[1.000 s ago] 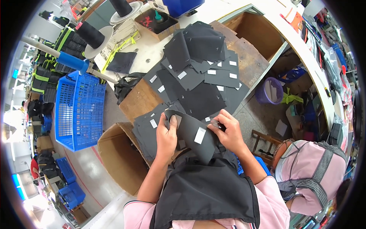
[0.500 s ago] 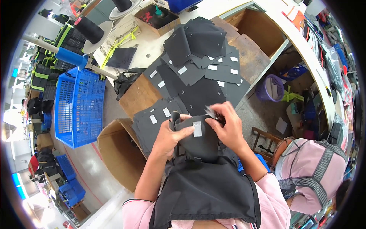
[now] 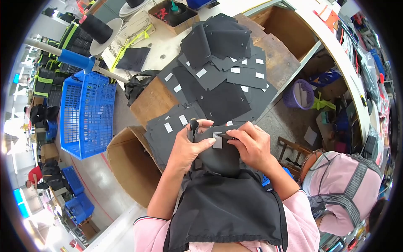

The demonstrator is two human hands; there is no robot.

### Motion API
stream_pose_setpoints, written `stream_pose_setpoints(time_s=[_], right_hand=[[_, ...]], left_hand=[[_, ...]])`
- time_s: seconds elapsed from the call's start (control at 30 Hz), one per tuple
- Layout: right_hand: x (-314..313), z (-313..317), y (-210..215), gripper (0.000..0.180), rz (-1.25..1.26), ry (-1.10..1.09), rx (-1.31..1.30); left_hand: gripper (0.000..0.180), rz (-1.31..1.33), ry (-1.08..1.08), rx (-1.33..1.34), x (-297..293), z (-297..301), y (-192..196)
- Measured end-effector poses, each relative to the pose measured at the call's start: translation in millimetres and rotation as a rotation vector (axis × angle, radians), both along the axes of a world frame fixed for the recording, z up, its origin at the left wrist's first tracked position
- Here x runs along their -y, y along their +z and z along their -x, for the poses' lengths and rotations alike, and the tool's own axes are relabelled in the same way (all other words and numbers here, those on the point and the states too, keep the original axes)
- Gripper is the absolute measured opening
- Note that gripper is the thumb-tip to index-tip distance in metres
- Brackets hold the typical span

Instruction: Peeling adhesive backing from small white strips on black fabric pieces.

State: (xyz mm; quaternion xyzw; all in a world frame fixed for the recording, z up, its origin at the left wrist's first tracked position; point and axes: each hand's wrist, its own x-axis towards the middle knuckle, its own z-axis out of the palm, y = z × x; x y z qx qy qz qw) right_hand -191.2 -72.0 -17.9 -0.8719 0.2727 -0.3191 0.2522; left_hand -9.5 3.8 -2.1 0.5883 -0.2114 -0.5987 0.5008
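Note:
A dark grey fabric piece (image 3: 218, 157) with a small white label is held up in front of me over my black apron (image 3: 226, 210). My left hand (image 3: 191, 145) grips its left edge with the thumb on top. My right hand (image 3: 251, 145) pinches the fabric beside the white label. Both hands are close together, nearly touching. Beyond them several similar dark fabric pieces with white labels (image 3: 218, 71) lie fanned across the wooden table (image 3: 153, 103).
An open cardboard box (image 3: 130, 164) stands at my left by the table. A blue plastic basket (image 3: 86, 113) sits further left. A person in a pink top (image 3: 344, 189) is at my right. A purple basket (image 3: 298, 94) stands under the far bench.
My hands have drawn the fabric piece closer toward me and nearer together. The right hand has shifted onto the white label area.

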Motion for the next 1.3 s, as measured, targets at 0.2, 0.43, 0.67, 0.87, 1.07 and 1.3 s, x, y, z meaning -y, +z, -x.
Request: stream_pose_setpoints(time_s=[0.2,0.43,0.67,0.87,1.07,1.3], right_hand=[[0.8,0.8,-2.9,0.028,0.036,-0.008,0.107],[5.9,-4.2,-7.2,0.028,0.059,-0.05,0.071],[-23.4,27.8,-40.8,0.048,-1.139,-0.197,0.354],[-36.5,3.0,-35.7,0.021,-1.691,-0.19,0.667],[-16.5,-11.9,-40.3,0.028,-1.18,-0.55,0.846],[5.3,-16.0,4.9,0.037,-0.182,-0.055,0.164]], left_hand=[[0.042,-0.001,0.029,0.025,0.7,0.4,0.1],[0.042,-0.005,0.048,0.045,2.9,-1.4,-0.5],[0.04,0.005,0.48,-0.042,12.9,-12.7,-16.3],[0.039,0.108,0.727,-0.241,14.7,-10.3,-28.6],[0.041,0.191,0.777,-0.161,10.1,0.1,-19.2],[0.043,0.107,0.408,0.135,2.2,0.5,-7.9]])
